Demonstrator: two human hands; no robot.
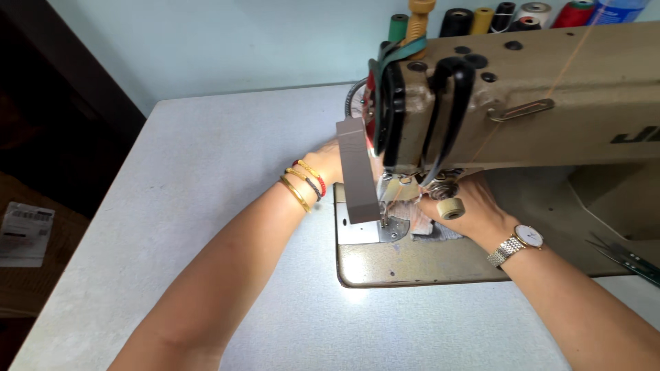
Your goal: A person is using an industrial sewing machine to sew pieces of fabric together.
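Note:
A beige industrial sewing machine stands on a pale table. My left hand, with gold and red bangles on the wrist, reaches behind the machine head and is mostly hidden by it. My right hand, with a metal wristwatch, rests on the machine bed beside the needle, its fingers on a small piece of grey and pink fabric under the presser foot. The fingertips of both hands are covered by the machine.
Several thread spools in green, mustard, black, yellow and red line the wall behind the machine. Scissors lie on the bed at the right. A brown carton with a white label sits on the floor left of the table.

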